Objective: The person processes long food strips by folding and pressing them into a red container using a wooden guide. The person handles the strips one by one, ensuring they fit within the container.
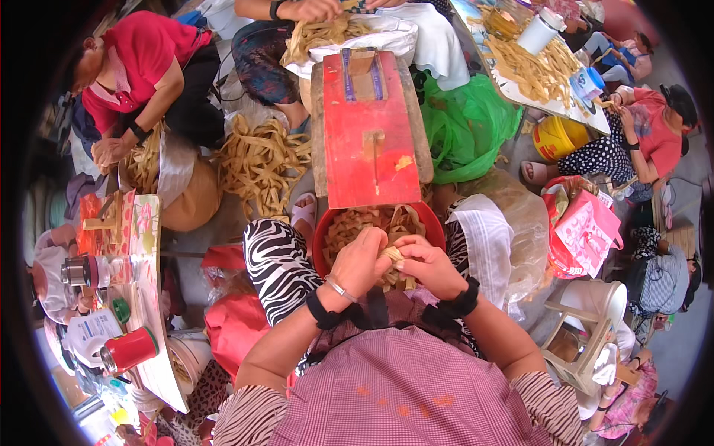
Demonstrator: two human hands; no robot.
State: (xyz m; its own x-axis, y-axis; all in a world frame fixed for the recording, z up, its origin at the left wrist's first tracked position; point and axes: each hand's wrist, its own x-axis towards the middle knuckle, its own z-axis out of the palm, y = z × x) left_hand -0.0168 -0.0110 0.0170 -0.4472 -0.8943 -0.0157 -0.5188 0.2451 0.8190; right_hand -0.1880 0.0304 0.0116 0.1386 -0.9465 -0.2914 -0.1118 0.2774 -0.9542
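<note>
Between the fingertips of my left hand [365,262] and my right hand [427,265] is a small folded bundle of pale tan strip [392,255]. Both hands hold it, close together, over a red plastic tub [435,223]. The tub stands between my knees and holds many folded tan pieces [348,226]; my hands hide part of them. Just beyond the tub lies a red board [351,150] on a worn wooden bench, with a small wooden block [361,63] at its far end and a thin slotted wooden piece nearer me.
Loose tan strips [262,161] are heaped on the floor at left. A green plastic bag [468,128] lies right of the bench. A table with a red flask [129,349] stands at left. Co-workers sit ahead and on both sides. A wooden stool [577,345] is at right.
</note>
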